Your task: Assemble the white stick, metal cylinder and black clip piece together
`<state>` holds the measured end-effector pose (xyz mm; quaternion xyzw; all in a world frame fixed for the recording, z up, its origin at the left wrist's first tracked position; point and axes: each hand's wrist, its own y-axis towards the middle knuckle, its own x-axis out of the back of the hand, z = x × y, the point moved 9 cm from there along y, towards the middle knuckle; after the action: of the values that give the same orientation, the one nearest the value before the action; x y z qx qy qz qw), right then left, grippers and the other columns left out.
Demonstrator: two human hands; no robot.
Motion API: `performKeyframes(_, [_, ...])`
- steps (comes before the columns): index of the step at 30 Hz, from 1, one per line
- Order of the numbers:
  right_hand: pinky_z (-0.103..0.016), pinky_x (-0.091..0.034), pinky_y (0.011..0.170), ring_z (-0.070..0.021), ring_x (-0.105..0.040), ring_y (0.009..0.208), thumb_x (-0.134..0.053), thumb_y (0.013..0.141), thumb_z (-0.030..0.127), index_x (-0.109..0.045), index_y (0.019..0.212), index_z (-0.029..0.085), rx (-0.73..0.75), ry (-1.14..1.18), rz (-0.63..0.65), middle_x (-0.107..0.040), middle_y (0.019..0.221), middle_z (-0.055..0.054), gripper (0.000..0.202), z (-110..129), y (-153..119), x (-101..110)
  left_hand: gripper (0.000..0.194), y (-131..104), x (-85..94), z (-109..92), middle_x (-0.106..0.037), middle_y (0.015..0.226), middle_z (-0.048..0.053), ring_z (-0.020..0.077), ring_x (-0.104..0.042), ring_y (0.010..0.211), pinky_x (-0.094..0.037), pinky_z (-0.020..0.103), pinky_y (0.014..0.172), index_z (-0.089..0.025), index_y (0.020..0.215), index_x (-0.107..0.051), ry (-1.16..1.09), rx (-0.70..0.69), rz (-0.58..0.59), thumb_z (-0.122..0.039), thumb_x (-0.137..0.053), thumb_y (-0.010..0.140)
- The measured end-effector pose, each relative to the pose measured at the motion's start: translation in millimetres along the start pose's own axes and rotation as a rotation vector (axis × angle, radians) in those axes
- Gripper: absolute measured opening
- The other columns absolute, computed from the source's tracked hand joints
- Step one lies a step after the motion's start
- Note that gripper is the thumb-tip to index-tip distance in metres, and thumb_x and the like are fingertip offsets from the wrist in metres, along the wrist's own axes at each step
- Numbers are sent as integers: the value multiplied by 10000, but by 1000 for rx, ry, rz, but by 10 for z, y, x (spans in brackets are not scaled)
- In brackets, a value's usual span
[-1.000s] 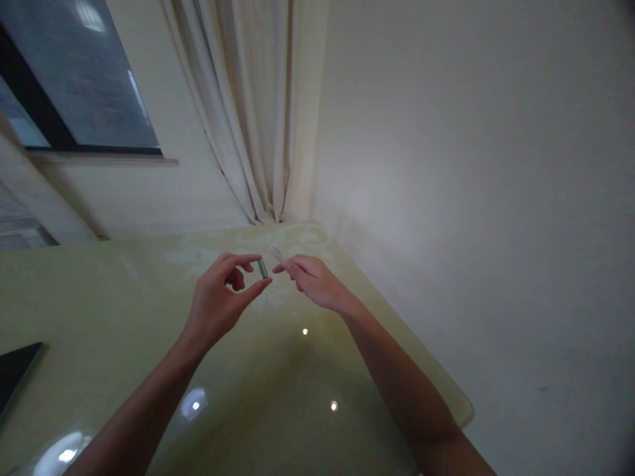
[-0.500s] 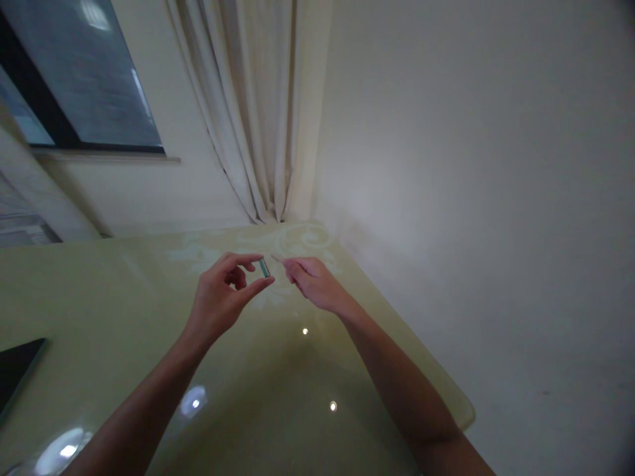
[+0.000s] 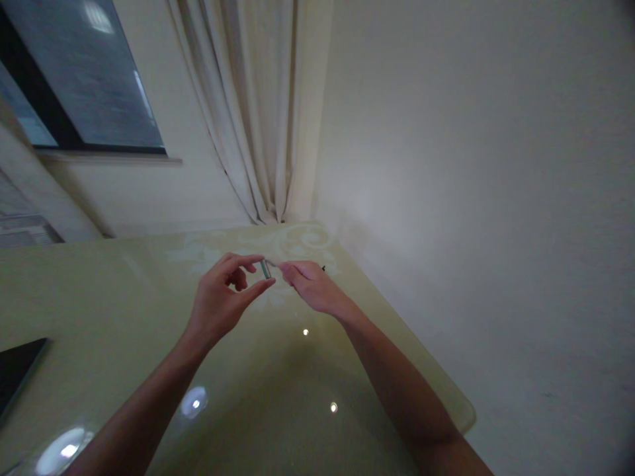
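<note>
Between the thumb and index fingertips of my left hand [image 3: 223, 294] is a small greenish-silver piece [image 3: 266, 269], held tilted above the table. The other fingers of that hand are curled. My right hand [image 3: 310, 284] is closed around a thin pale stick [image 3: 271, 262], whose tip points left and reaches the upper part of the small piece. Whether the two touch is too small to tell. A tiny dark bit shows just behind the right hand.
Under both hands lies a glossy pale green table [image 3: 124, 297] with light reflections. A dark flat object [image 3: 20, 363] sits at its left edge. Beyond are a beige curtain [image 3: 262, 119], a window [image 3: 109, 79] and a plain wall [image 3: 471, 198] on the right.
My right hand has shifted slightly, bringing the stick's tip left and down to the small piece. A tiny dark bit now shows behind that hand. My left hand has hardly moved.
</note>
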<state>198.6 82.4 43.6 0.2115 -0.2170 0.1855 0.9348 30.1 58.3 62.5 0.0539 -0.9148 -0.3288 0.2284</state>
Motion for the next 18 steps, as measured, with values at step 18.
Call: performKeyframes(18, [-289,-334,677,-154,-448,720,-397,1095,613,-513,754,211,25,-18,23,-487,726,8,540,79,-36,0,345,-1,48,-98,-646,904,-14,86,-517,609,-489,249,593,-244,1151,-776,12,-57,-41,-365,-866,841])
